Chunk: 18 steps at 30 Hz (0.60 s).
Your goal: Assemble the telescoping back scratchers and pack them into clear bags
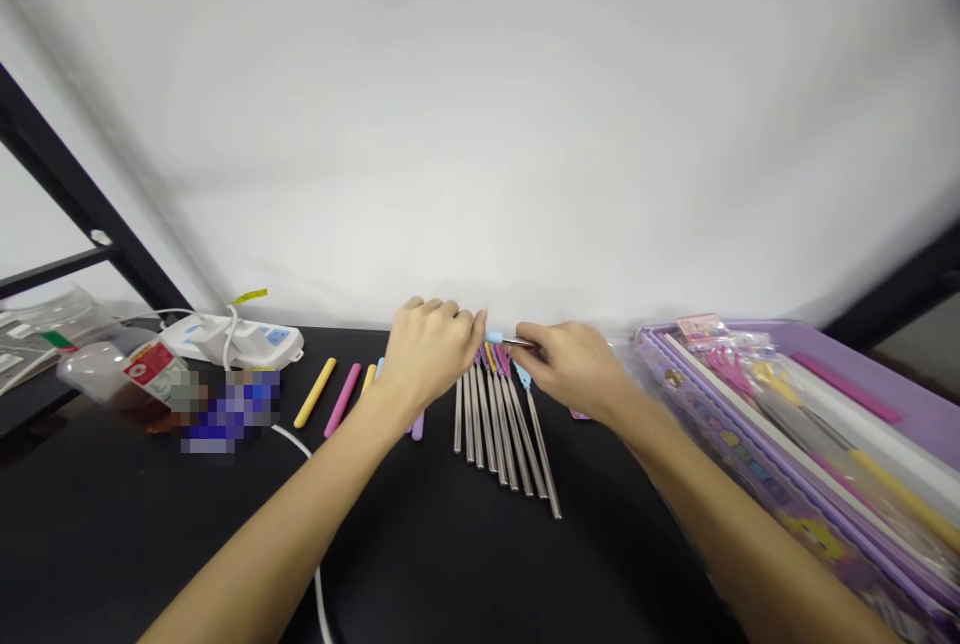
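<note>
Steel rods with coloured tops lie side by side on the black bench, while the right hand pinches one blue-ended steel piece and the left hand, curled half closed, stays just beside the rods' upper ends.

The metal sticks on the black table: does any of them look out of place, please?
Yes. One blue-tipped metal stick lies crosswise at the top of the row of metal sticks, held in the right hand, while the others lie side by side.
</note>
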Tool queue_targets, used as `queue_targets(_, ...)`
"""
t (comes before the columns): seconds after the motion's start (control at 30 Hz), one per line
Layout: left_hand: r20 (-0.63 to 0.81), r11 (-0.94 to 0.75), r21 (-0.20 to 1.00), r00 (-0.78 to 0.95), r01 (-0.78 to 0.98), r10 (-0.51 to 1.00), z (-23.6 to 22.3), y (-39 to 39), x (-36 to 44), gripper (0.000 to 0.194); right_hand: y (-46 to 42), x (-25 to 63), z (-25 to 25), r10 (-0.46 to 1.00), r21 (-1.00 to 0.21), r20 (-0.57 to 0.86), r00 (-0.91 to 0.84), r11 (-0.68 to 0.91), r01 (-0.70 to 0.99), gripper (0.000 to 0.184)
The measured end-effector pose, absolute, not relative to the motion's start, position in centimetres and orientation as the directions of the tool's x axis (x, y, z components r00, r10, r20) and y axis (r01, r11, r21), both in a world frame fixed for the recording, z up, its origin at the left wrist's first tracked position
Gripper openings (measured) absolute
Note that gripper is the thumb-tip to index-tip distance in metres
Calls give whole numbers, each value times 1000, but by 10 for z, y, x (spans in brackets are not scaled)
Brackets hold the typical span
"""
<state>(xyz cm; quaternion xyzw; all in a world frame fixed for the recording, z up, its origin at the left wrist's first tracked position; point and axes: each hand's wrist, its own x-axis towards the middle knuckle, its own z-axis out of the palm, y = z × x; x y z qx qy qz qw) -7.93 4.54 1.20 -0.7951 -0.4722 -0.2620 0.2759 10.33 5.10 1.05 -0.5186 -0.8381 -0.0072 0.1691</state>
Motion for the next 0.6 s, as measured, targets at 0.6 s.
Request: queue_targets(0.6,745,-186,-78,182,979,641,22,60,-117,52,66,152,22,950,42,291,-109,101,994,40)
